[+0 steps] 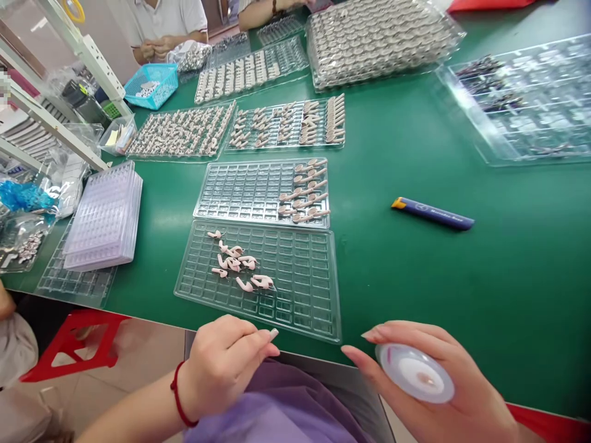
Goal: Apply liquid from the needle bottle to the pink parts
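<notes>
Green table (508, 295) carrying nearest clear tray (302, 271). Right hand (468, 378) gripping round translucent container (415, 373), thumb and forefinger apart. Left hand (221, 360) hovering by tray's near edge, fingers curled; can't tell if pinching anything. Small pink pieces (263, 281) lying loose on tray, mostly left.

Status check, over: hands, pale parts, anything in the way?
Left hand pinched, contents unclear. Right hand holding round translucent container. Loose pale parts on nearest tray. Navy tool off right, not blocking that tray.
</notes>
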